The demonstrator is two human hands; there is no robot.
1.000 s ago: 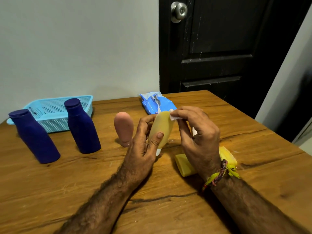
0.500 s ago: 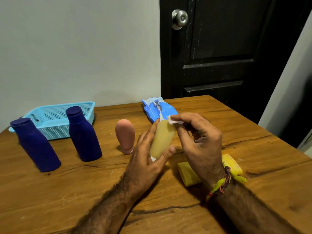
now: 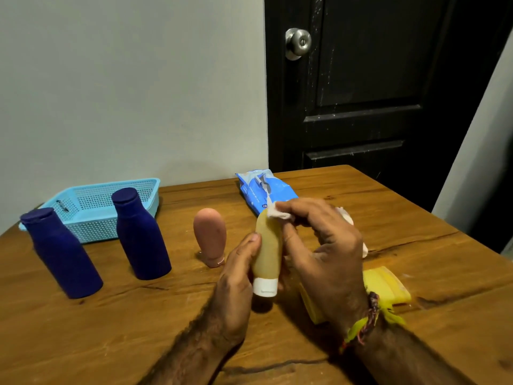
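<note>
Head: left hand [image 3: 236, 276] grips tube [image 3: 268, 251], wipe [image 3: 277, 213] seemingly touching.

The left hand's [image 3: 236, 276] thumb has climbed the translucent yellow squeeze tube [image 3: 268, 251], baring its white cap [image 3: 265, 287]; the right hand's [image 3: 330, 259] white wipe [image 3: 277, 213] now covers the tube's tip.

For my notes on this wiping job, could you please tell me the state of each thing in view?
yellow tube: cap on, held cap-down in the left hand.
wipe: pinched by the right hand, pressed on the tube's top end.
pink tube: standing upright on its cap.
near blue bottle: upright, capped.
far blue bottle: upright, capped.
wipes pack: lying flat, flap lifted.
basket: upright.
door: shut.
</note>
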